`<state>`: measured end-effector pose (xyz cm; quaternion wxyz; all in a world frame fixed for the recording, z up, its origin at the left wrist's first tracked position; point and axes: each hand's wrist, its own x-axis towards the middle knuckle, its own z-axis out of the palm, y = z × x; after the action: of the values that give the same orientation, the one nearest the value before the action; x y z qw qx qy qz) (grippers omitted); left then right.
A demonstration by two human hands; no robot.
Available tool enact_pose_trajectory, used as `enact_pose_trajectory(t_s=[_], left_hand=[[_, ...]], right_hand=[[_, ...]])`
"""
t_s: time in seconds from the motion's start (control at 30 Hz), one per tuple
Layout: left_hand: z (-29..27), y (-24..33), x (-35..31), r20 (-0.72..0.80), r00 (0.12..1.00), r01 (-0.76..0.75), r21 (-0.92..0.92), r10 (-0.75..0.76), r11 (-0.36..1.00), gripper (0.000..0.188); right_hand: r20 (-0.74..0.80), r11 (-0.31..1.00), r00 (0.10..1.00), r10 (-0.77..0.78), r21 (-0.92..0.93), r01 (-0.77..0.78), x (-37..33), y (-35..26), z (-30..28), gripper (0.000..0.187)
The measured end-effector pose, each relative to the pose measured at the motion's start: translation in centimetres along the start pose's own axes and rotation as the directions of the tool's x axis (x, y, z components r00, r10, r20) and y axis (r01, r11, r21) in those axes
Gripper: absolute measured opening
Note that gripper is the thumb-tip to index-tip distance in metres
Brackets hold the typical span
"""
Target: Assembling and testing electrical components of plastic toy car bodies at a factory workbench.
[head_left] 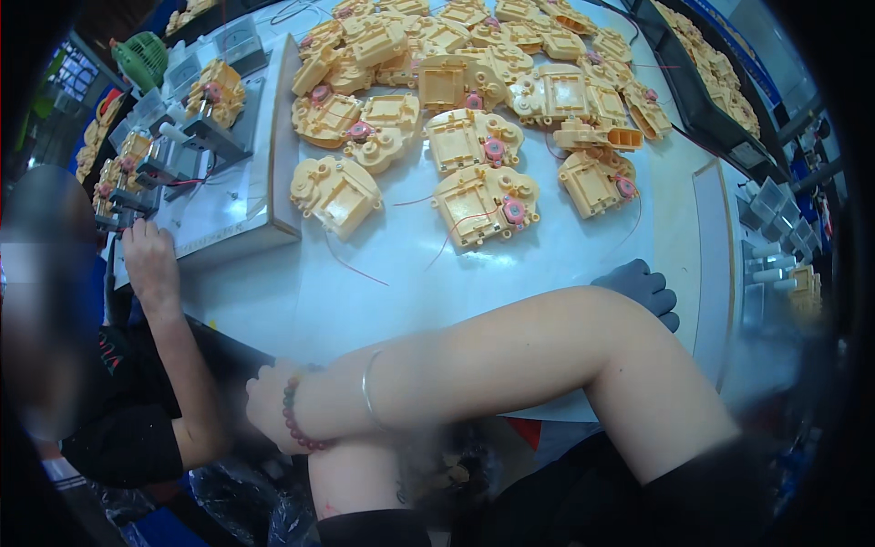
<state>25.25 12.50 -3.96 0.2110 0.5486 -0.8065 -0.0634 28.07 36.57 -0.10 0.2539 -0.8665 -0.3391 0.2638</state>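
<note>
My arms are folded across the table's near edge. My right forearm, with a bead bracelet and a silver bangle, runs leftward. My right hand rests beside my left elbow, loosely closed, its fingertips partly hidden. Most of my left forearm is hidden behind the right one. Beyond my right elbow my left hand shows in a grey glove, fingers curled and apparently holding nothing. Nearest to it lies a cream plastic gear housing with a pink disc and a thin red wire. Similar housings stand ahead.
More housings are heaped at the back of the table. A raised white board with metal fixtures stands left, where a co-worker's hand touches a fixture. A green fan is behind. A black bin of housings sits back right.
</note>
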Motion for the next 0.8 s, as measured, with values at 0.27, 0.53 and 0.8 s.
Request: enact_pose_trajectory(t_s=[0.27,0.53,0.8], left_hand=[[1.3,0.6,-1.9,-0.4,0.916,-0.03,-0.017,0.021,0.999,0.018],[1.4,1.1,-1.3,-0.462,0.886,-0.048,-0.018,0.034,0.999,0.019],[1.8,1.0,-1.8,-0.432,0.9,-0.066,-0.006,0.057,0.998,0.019]], right_hand=[[-0.069,1.0,0.998,0.011,0.018,-0.01,1.5,-0.8,1.7,0.028],[0.033,0.989,0.999,-0.034,-0.14,0.038,4.4,-0.7,4.4,0.015],[-0.052,0.988,0.997,-0.062,-0.142,0.054,4.9,-1.0,5.0,0.015]])
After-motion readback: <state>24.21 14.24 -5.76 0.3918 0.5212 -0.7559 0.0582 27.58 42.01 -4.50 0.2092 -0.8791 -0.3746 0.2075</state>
